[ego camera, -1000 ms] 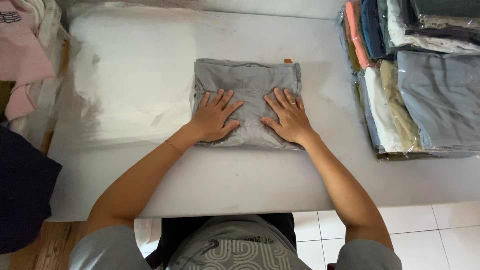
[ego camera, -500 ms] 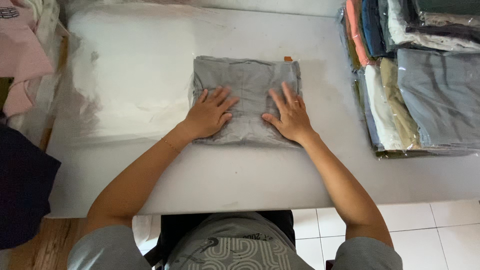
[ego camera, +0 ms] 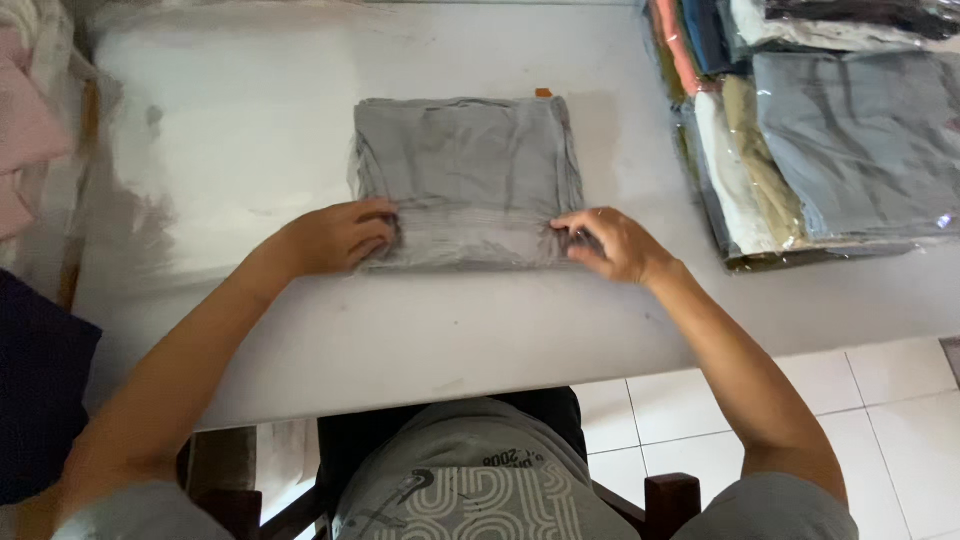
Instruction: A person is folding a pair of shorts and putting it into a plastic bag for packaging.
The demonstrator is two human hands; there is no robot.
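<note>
— Hands, where were they?
— The left hand (ego camera: 335, 236) had its fingers curled around the near left corner of the folded grey garment (ego camera: 465, 165); the right hand (ego camera: 608, 243) pinched the near right corner.
— And the garment?
— It lay flat in the middle of the white table (ego camera: 250, 130), well apart from the stack of bagged clothes (ego camera: 830, 140) on the right.

**Both hands low, fingers curled**

The 2 bare forearms reach forward and angle inward. The left hand (ego camera: 335, 236) lies knuckles up, fingers curled under at the tips. The right hand (ego camera: 610, 243) mirrors it, fingers bent and pinching, wrist slightly raised.
</note>
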